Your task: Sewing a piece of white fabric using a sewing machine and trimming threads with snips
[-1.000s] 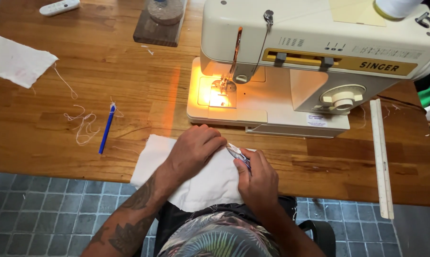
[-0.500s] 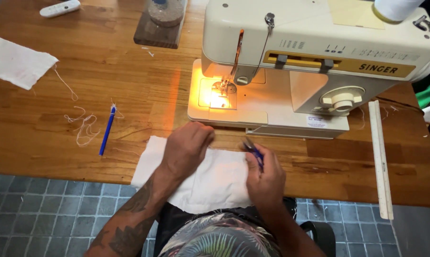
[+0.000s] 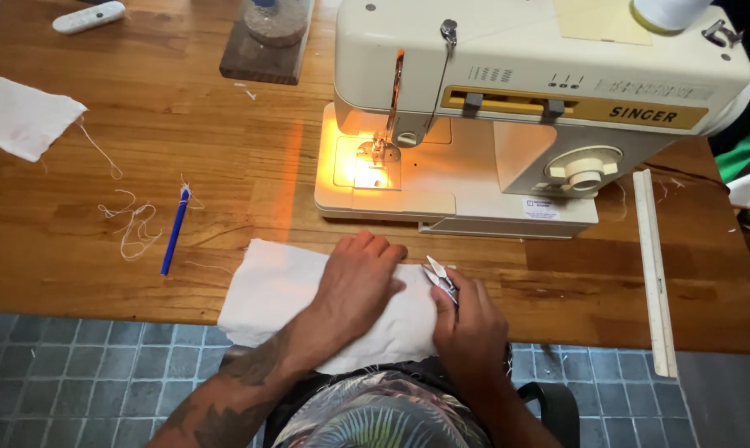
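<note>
Pressing white cloth (image 3: pixel 279 290) flat: L hand (image 3: pixel 360 278), fingers spread; R hand (image 3: pixel 472 325) fisted round thread snips (image 3: pixel 439 278).

You sit at a wooden table (image 3: pixel 143 149). Its near edge ends over a floor (image 3: pixel 76 373) of small grey-blue tiles. On the table stands a cream sewing machine (image 3: pixel 524 91), and its lamp puts warm yellow light on the wood just left of it.
</note>
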